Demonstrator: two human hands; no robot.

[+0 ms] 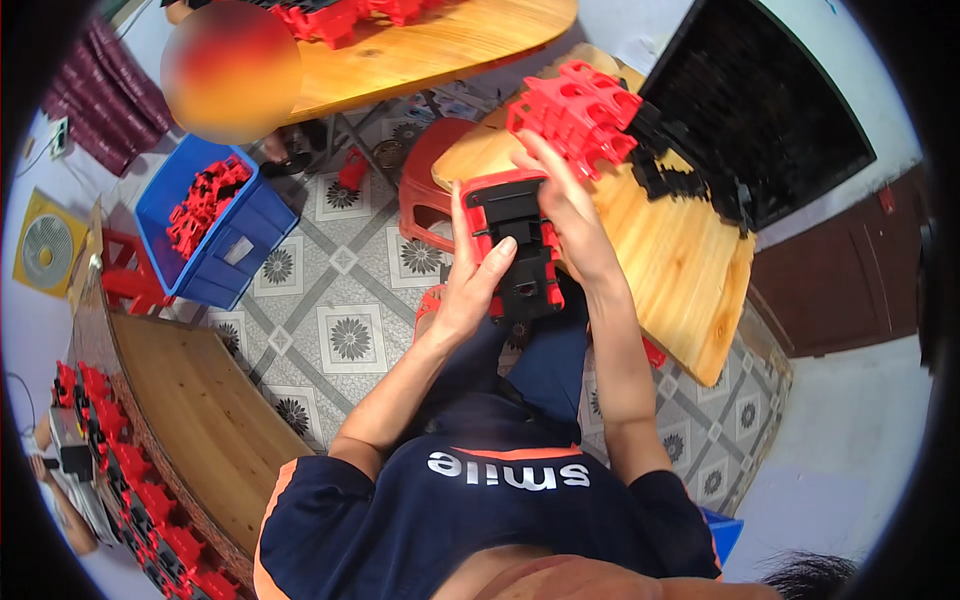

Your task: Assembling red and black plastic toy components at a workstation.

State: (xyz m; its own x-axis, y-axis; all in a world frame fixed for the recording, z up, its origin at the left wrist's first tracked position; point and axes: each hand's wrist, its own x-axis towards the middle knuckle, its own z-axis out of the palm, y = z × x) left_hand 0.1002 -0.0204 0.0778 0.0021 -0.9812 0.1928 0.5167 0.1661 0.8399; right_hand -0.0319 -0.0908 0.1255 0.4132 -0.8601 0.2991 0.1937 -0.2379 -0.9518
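Observation:
I hold a red-and-black plastic part [517,260] in front of me, its black inner face with moulded recesses turned up inside a red rim. My left hand [470,285] grips its left side, thumb pressed onto the black face and fingers along the left edge. Against the right side rests my right hand [572,215], its fingers reaching past the upper right corner; its thumb is hidden. Just beyond these fingers, a stack of red plastic parts [580,115] sits on the wooden table [665,270]. Several black plastic parts [675,180] lie to the right of the stack.
A blue bin [225,255] with red parts stands on the tiled floor at left. By the table is a red stool [412,195]. A large black screen [765,110] stands behind. Another person works at the far table [430,50]; red-and-black parts [150,500] line the lower left.

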